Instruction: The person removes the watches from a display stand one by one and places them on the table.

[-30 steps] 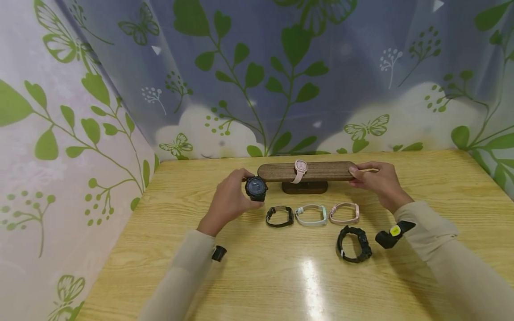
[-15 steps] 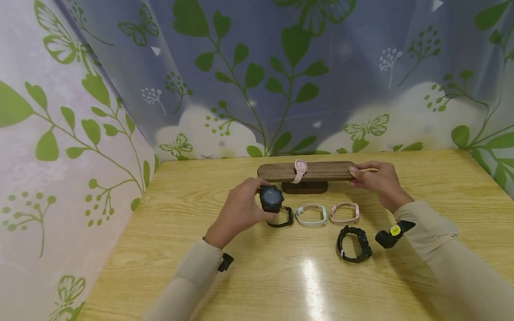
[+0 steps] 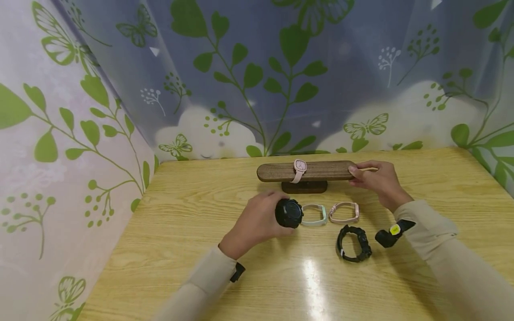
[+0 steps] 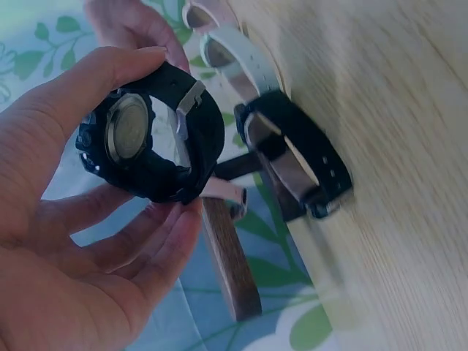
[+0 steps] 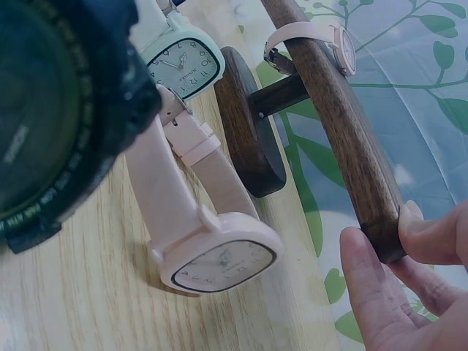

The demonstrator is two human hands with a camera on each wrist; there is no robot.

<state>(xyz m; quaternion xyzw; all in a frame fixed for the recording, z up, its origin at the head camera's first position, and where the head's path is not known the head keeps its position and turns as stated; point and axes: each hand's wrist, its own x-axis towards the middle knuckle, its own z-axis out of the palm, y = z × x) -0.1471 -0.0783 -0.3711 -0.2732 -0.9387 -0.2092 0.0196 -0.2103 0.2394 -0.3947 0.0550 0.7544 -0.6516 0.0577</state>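
My left hand (image 3: 259, 221) grips a chunky black digital watch (image 3: 292, 214) between thumb and fingers. In the left wrist view the buckled strap (image 4: 208, 128) forms a loop, with the metal case back facing the camera. My right hand (image 3: 379, 180) pinches the right end of a dark wooden watch stand (image 3: 331, 170). Around the bar hangs a pink watch (image 3: 300, 166), left of its middle. Below the stand lie a mint watch (image 3: 323, 215) and another pink watch (image 3: 357, 212). A slimmer black watch (image 4: 307, 139) shows in the left wrist view, but my left hand hides it from the head view.
A second chunky black watch (image 3: 364, 248) lies on its side on the wooden table (image 3: 184, 196), nearer me than the row. It looms at the left of the right wrist view. A patterned curtain (image 3: 241, 80) hangs behind the table's far edge.
My left hand has moved right and toward me with the black watch, from the bar's left end to over the slim black watch's spot. My right hand stays on the stand.
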